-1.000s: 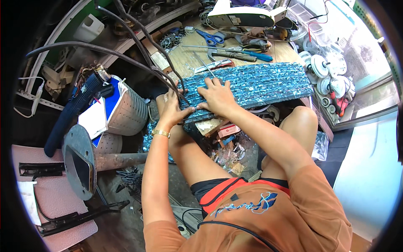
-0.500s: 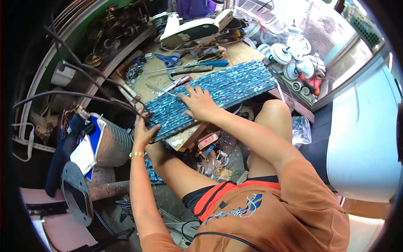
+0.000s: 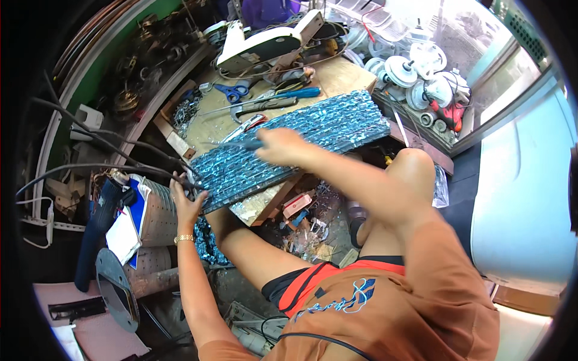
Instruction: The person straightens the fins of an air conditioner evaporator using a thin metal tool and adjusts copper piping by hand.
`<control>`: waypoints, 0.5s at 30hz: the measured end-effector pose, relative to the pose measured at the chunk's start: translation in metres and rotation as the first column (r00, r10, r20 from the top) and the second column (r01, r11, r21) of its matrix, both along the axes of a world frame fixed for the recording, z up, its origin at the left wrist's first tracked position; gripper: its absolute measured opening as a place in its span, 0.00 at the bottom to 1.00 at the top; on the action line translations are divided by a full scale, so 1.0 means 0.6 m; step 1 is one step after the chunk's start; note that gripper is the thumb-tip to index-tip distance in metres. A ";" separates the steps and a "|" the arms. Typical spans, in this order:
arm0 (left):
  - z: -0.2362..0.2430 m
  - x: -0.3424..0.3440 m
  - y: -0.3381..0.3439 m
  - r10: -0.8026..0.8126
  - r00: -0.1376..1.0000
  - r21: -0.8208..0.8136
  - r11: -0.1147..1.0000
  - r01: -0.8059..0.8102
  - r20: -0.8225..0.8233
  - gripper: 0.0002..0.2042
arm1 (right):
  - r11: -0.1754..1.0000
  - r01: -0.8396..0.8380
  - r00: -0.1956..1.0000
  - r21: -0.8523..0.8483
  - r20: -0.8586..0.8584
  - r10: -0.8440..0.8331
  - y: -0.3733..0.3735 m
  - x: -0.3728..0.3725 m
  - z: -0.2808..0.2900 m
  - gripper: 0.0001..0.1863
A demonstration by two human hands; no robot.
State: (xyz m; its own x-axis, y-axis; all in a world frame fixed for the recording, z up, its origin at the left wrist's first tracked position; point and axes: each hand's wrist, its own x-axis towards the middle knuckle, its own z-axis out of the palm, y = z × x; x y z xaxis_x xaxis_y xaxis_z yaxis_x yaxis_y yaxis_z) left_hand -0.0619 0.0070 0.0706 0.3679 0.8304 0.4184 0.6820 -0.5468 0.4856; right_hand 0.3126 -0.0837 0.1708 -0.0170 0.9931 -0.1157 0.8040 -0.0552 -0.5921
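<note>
A long blue, shiny finned coil block (image 3: pixel 325 126) lies slantwise across the near edge of the wooden work board, its surface rough and crinkled. My left hand (image 3: pixel 185 201) grips its left end, thumb along the near side, where dark tubes or cables meet the block. Over the left half of the block, my right hand (image 3: pixel 280 146) is closed, smeared by motion. A slim tool (image 3: pixel 242 145) with a dark bluish handle and thin tip sticks out leftward from that fist; its exact kind is unclear.
Behind the block are blue scissors (image 3: pixel 233 91), a screwdriver (image 3: pixel 304 92), a hammer-like tool (image 3: pixel 265 106) and a white-and-black machine (image 3: pixel 265 48). White pulley-like parts (image 3: pixel 400 71) crowd the right. Dark cables (image 3: pixel 102 168) cross on the left. Debris (image 3: pixel 307 231) lies between my legs.
My right hand has gone from fingers spread on the block to a fist around the slim tool. The block and my left hand have shifted slightly left and down in view.
</note>
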 end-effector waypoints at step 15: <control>0.076 0.400 0.002 -0.635 0.726 -0.081 0.765 0.639 -0.265 0.61 | 0.997 -0.070 0.935 0.020 0.349 0.058 -0.419 0.214 0.172 0.27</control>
